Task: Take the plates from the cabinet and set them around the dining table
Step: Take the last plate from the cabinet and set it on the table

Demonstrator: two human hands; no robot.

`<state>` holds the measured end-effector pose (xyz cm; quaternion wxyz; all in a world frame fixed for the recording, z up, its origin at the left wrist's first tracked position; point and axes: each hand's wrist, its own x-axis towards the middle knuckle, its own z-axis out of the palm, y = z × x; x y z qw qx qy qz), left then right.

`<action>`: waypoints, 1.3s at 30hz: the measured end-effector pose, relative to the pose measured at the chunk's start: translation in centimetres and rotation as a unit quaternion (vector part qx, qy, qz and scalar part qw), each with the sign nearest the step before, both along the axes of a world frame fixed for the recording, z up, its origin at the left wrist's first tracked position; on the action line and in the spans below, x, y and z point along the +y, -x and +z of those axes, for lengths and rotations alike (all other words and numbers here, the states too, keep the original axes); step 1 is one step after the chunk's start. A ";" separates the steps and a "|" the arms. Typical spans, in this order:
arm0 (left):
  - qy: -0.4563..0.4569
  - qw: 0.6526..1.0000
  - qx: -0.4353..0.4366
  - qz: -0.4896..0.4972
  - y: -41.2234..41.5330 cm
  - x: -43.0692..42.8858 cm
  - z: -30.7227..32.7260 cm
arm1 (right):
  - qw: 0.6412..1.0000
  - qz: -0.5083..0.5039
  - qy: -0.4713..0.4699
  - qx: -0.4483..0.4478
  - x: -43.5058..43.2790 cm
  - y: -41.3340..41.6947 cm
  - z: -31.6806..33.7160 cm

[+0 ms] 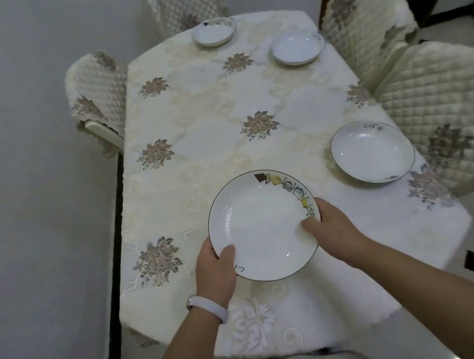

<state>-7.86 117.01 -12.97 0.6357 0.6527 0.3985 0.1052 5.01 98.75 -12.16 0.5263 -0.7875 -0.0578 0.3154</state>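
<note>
Your left hand (215, 271) and right hand (334, 224) grip the white, cartoon-rimmed ceramic plate (263, 224) at lower centre over the cream floral-clothed dining table (204, 116); next, likely lower it flat.

table (442, 227) | cloth (204, 116) over it | on cloth: far-end plate (214, 32), far-R plate (298, 46), near-R plate (372, 151)

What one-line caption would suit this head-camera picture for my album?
Left hand and right hand grip a cartoon-rimmed plate at the near end of the dining table, three other plates already set.
</note>
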 end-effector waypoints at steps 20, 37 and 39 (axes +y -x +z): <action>-0.121 0.948 0.143 -0.257 -0.7 1.8 -10.4 | 0.970 -0.089 0.225 0.003 -2.4 6.3 -9.5; -0.146 0.923 0.222 -0.279 -1.6 1.3 -10.8 | 0.964 -0.051 0.261 -0.010 -3.1 5.5 -10.3; -0.120 0.920 0.231 -0.293 -1.7 1.6 -10.1 | 0.958 -0.039 0.282 -0.019 -3.4 5.2 -9.6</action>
